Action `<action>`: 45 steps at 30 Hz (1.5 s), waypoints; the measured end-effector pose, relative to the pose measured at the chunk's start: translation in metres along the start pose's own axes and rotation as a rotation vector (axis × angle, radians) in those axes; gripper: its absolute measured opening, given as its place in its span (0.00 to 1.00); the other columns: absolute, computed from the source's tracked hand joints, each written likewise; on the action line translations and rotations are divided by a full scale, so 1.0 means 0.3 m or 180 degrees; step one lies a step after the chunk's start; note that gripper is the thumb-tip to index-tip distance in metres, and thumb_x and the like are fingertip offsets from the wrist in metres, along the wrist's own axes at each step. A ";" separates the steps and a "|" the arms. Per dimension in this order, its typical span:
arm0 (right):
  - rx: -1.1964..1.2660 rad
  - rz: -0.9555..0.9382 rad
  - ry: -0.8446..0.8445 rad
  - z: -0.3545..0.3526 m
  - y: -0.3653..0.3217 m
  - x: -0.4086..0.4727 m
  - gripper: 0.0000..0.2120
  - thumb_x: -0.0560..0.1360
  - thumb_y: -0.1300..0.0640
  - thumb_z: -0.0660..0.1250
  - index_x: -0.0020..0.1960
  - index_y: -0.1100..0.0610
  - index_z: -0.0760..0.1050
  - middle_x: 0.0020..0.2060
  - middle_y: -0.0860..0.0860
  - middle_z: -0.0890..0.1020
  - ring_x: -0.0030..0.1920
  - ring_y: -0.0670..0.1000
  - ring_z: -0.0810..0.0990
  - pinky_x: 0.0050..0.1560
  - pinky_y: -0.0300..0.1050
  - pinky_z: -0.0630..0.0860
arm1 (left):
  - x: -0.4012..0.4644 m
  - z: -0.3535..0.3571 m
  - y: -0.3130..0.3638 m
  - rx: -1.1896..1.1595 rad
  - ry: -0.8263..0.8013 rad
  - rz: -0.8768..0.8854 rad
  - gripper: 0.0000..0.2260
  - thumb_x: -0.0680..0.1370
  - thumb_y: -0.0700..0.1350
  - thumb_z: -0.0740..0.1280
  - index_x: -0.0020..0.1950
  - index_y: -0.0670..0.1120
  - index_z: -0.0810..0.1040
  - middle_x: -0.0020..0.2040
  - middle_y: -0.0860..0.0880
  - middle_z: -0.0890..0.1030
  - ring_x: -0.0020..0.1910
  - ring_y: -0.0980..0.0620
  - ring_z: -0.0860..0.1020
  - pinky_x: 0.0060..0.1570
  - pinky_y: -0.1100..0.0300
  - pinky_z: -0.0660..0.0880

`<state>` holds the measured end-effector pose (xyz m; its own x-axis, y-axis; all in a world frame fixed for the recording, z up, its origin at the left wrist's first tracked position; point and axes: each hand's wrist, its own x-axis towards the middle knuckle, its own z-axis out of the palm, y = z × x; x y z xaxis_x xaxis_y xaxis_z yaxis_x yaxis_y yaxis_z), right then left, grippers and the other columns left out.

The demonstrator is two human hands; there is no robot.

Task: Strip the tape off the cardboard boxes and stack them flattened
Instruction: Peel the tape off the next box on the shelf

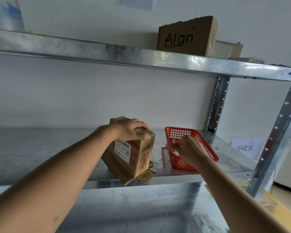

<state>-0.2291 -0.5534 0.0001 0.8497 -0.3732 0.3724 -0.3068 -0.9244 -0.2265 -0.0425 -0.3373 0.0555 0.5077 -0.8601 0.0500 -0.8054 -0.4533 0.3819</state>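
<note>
Box (134, 153) upright under gripping left hand (131, 131).

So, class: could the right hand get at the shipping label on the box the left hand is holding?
Probably yes. The right hand is over the red basket, beside the box, and the label faces outward, below the left hand gripping the top.

On the middle shelf (40, 148), the cardboard box (134, 157) stands left of the basket (207, 147); another box (185, 37) sits on the shelf above.
</note>
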 end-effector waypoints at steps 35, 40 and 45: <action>0.0819 0.0796 0.0933 0.008 0.003 -0.009 0.04 0.77 0.54 0.75 0.43 0.52 0.86 0.34 0.40 0.81 0.35 0.41 0.79 0.34 0.34 0.67 | -0.054 0.006 -0.033 -0.0210 -0.0056 0.0035 0.38 0.65 0.79 0.64 0.72 0.66 0.69 0.68 0.61 0.68 0.67 0.54 0.71 0.66 0.47 0.72; 0.0415 0.1188 0.0782 0.014 0.062 -0.022 0.13 0.80 0.58 0.67 0.37 0.55 0.80 0.37 0.50 0.84 0.35 0.52 0.81 0.40 0.51 0.83 | -0.041 0.008 -0.031 -0.0181 -0.0058 0.0034 0.35 0.66 0.79 0.64 0.70 0.68 0.70 0.67 0.62 0.69 0.66 0.53 0.71 0.67 0.44 0.72; 0.0011 0.1181 0.0531 -0.013 0.105 -0.047 0.11 0.78 0.62 0.67 0.41 0.51 0.83 0.42 0.51 0.84 0.40 0.54 0.83 0.43 0.55 0.85 | -0.025 0.032 -0.008 -0.0020 0.0321 0.0201 0.33 0.67 0.78 0.60 0.67 0.62 0.74 0.63 0.57 0.72 0.64 0.50 0.72 0.66 0.40 0.71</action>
<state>-0.2523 -0.5776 -0.0089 0.6002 -0.6893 0.4058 -0.5779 -0.7244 -0.3758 -0.0474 -0.3321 0.0452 0.4845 -0.8588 0.1667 -0.8350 -0.3972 0.3808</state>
